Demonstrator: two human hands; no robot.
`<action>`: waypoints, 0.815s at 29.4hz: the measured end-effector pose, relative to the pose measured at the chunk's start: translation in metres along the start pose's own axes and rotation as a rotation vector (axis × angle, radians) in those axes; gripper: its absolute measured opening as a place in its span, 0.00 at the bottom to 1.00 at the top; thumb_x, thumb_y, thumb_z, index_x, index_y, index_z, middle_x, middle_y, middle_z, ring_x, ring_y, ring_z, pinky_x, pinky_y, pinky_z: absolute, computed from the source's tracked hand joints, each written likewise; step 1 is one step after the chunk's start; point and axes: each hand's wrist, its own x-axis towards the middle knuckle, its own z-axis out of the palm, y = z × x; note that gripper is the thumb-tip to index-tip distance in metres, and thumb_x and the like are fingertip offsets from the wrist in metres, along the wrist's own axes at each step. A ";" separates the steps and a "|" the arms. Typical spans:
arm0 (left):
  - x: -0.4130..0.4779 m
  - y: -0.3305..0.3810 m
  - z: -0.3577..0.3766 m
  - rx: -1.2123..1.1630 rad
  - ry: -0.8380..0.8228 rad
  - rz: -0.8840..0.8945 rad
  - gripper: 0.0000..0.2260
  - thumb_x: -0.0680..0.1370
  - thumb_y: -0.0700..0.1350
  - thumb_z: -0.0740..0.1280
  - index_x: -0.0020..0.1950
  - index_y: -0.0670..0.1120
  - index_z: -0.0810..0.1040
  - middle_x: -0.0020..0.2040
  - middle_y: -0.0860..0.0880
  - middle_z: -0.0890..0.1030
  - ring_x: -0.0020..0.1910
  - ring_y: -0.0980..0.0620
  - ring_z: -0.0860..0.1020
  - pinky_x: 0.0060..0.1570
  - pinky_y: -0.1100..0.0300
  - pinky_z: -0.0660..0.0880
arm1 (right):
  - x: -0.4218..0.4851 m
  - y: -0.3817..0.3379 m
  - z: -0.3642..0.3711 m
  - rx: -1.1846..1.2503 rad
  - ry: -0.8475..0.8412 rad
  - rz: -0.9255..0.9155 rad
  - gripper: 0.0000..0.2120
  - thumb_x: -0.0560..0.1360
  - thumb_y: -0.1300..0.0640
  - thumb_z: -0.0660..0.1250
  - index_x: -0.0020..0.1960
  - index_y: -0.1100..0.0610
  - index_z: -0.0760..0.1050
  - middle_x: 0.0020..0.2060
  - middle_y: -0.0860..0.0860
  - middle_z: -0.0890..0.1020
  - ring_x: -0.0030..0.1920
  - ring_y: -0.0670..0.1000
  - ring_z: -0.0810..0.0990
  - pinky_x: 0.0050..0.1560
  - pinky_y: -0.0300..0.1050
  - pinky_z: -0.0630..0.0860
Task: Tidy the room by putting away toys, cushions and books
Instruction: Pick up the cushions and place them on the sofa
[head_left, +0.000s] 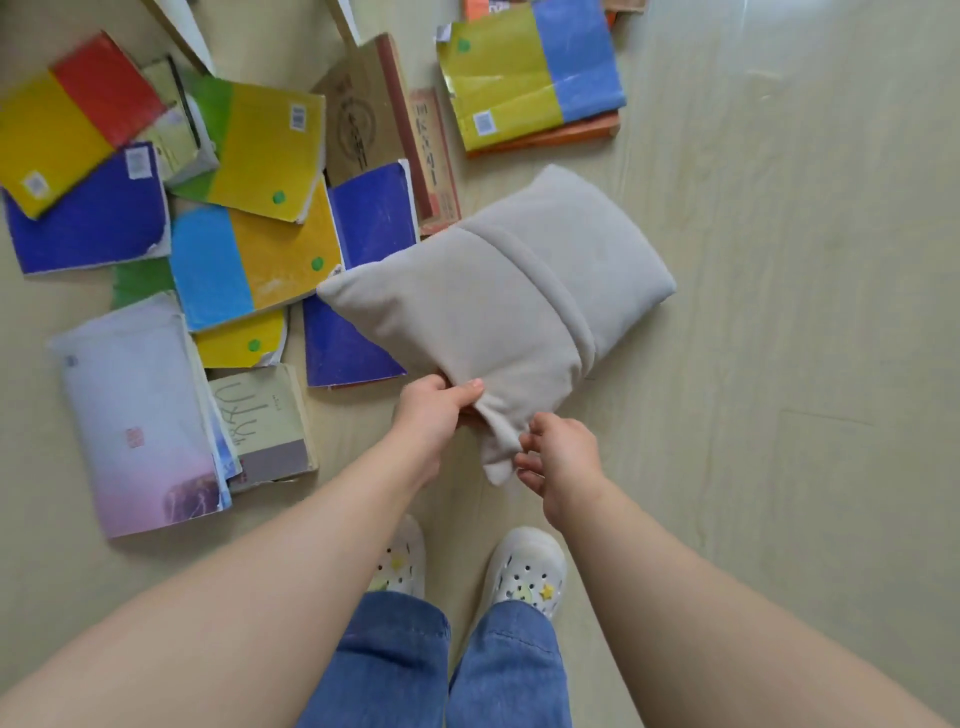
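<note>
Gripping near corner of cushion (493, 291), left hand (431, 410).

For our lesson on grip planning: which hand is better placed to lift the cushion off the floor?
Left. The left hand pinches the cushion by its near corner; the right hand is loosely curled beside it, gripping nothing.

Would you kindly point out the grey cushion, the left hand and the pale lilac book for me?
grey cushion (483, 296): head view, middle of its top face.
left hand (434, 410): head view, back of the hand.
pale lilac book (135, 410): head view, centre of its cover.
</note>
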 end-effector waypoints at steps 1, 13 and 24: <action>-0.011 0.013 -0.003 0.006 -0.003 0.043 0.06 0.76 0.37 0.67 0.40 0.43 0.77 0.39 0.47 0.80 0.38 0.50 0.78 0.42 0.64 0.75 | -0.015 -0.005 0.000 0.014 -0.006 -0.018 0.05 0.76 0.63 0.57 0.42 0.57 0.68 0.30 0.52 0.72 0.25 0.49 0.66 0.27 0.38 0.63; -0.215 0.153 -0.074 -0.025 0.066 0.229 0.14 0.75 0.35 0.67 0.30 0.42 0.71 0.31 0.43 0.76 0.32 0.47 0.74 0.40 0.57 0.72 | -0.242 -0.062 -0.009 0.010 -0.161 -0.236 0.04 0.78 0.62 0.58 0.45 0.58 0.68 0.30 0.51 0.69 0.26 0.47 0.65 0.27 0.39 0.61; -0.459 0.242 -0.209 -0.030 0.248 0.550 0.16 0.75 0.36 0.67 0.28 0.42 0.69 0.28 0.44 0.74 0.29 0.48 0.72 0.35 0.59 0.72 | -0.490 -0.096 0.036 -0.244 -0.388 -0.677 0.01 0.75 0.61 0.60 0.45 0.59 0.70 0.31 0.53 0.71 0.30 0.51 0.68 0.34 0.43 0.66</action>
